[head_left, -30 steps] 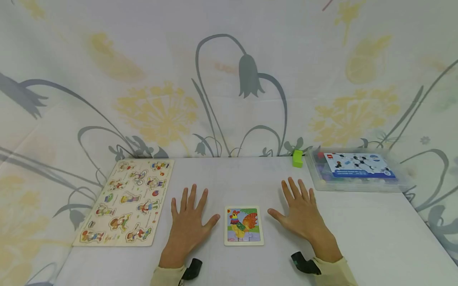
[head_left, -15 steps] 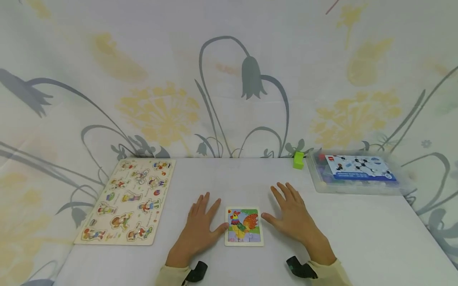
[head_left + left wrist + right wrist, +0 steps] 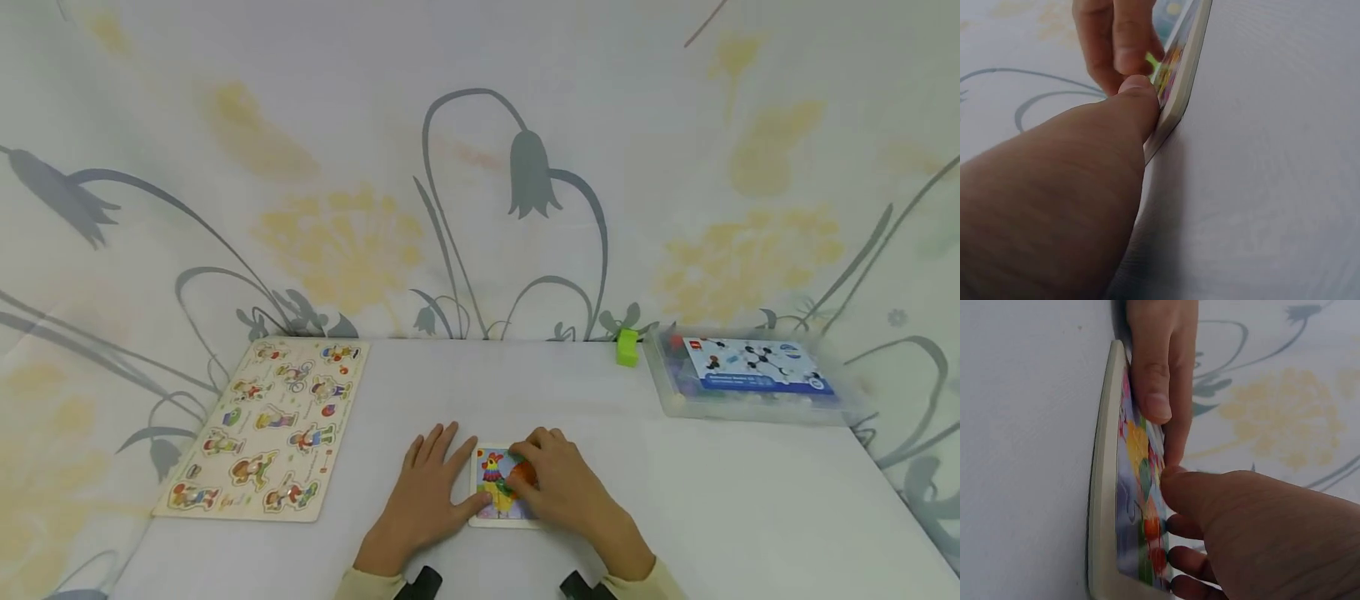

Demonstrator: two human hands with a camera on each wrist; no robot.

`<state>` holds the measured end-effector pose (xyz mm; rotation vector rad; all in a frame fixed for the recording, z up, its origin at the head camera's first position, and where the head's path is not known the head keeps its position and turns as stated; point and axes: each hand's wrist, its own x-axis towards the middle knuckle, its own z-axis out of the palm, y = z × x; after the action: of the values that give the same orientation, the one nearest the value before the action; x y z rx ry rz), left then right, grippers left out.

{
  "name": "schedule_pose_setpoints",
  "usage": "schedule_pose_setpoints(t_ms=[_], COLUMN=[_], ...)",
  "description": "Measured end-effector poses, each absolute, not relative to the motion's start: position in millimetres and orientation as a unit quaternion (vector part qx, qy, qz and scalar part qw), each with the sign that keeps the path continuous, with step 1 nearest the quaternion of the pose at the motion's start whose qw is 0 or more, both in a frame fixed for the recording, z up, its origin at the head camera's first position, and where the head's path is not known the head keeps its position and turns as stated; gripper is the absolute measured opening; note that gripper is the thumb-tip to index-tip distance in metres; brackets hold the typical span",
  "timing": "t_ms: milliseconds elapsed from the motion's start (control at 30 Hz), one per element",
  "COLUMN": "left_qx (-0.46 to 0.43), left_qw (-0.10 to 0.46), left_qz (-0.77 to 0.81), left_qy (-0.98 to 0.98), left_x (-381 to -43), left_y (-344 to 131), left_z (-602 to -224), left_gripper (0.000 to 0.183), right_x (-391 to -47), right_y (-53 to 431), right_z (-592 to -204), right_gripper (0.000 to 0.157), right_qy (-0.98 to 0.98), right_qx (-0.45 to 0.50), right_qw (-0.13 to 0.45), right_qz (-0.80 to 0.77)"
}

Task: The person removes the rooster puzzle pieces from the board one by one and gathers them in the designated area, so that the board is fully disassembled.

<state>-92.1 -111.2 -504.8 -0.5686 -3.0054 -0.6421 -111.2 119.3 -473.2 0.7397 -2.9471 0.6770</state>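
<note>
A small square rooster jigsaw puzzle (image 3: pixel 491 467) in a pale frame lies on the white table, front centre. My left hand (image 3: pixel 427 500) rests at its left side with fingers extended, the thumb over the frame's edge and onto the picture. My right hand (image 3: pixel 566 483) covers the right part of the puzzle. In the right wrist view, the right thumb (image 3: pixel 1185 490) and bent fingertips reach the picture's surface around the red tail, spaced apart. No lifted piece shows between them. The puzzle (image 3: pixel 1175 72) lies beyond the left thumb (image 3: pixel 1138 100) in the left wrist view.
A wooden board (image 3: pixel 262 433) with several figure pieces lies at the left. A lime-green block (image 3: pixel 627 347) stands at the back right, beside a clear plastic case (image 3: pixel 671 404) with a blue-and-white label. A flower-patterned cloth (image 3: pixel 480 208) hangs behind the table.
Both hands have moved inward to the puzzle. The left thumb has come onto its left edge. My right hand has gone from spread fingers beside the puzzle to bent fingers on its right part.
</note>
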Motion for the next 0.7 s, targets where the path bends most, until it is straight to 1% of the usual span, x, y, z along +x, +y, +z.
schedule_pose_setpoints(t_ms=[100, 300, 567, 700], left_qx=[-0.18, -0.173, -0.188, -0.183], left_qw=[0.005, -0.003, 0.013, 0.006], left_qz=[-0.198, -0.197, -0.197, -0.193], left_qy=[-0.964, -0.965, -0.962, -0.964], left_x=[-92.4, -91.8, -93.5, -93.2], left_y=[-111.0, -109.5, -108.2, -109.4], left_z=[-502.8, -500.7, -498.9, -499.2], left_gripper=[0.079, 0.079, 0.079, 0.079], right_x=[-112.0, -113.9, -125.6, -128.8], right_y=[111.2, 100.6, 95.1, 93.4], right_z=[-470.5, -462.0, -459.5, -460.1], right_gripper=[0.034, 0.031, 0.026, 0.024], right_qy=[-0.95, -0.955, -0.948, -0.948], right_qx=[0.242, 0.233, 0.218, 0.217], right_qw=[-0.005, -0.005, -0.051, -0.065], right_qz=[0.2, 0.183, 0.226, 0.222])
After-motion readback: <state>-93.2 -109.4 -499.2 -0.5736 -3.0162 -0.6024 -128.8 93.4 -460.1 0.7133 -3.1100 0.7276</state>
